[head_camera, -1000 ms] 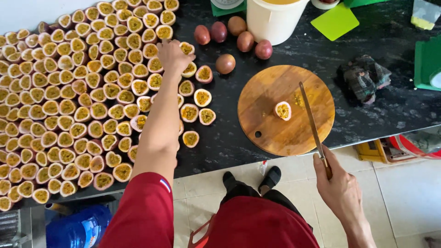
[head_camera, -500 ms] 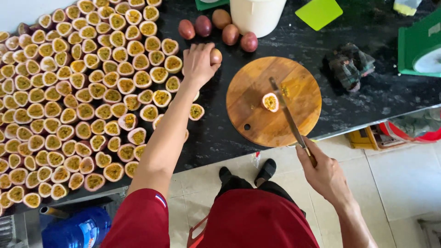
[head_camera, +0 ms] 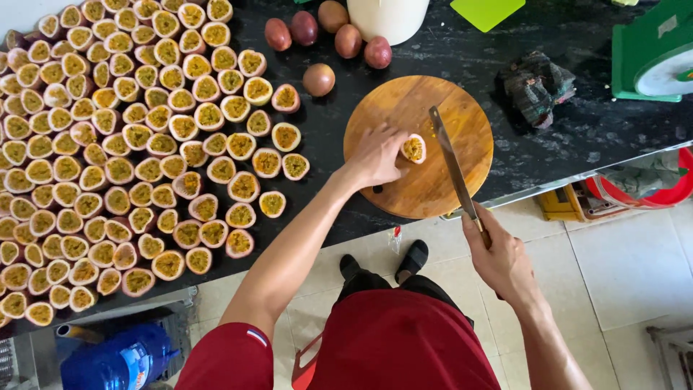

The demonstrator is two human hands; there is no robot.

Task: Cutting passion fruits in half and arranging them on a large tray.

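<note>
Wooden round cutting board point(head_camera: 433, 180) on black counter point(head_camera: 577, 123): left hand point(head_camera: 375, 155) grips halved passion fruit point(head_camera: 413, 149); right hand point(head_camera: 498, 260) clasps long knife point(head_camera: 451, 162) just beside it.

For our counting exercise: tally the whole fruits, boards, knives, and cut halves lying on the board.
Whole round reddish-brown passion fruits: 6
Round wooden cutting board: 1
Long-bladed knife, in right hand: 1
Yellow-pulped fruit half, in left hand: 1
Total: 9
</note>
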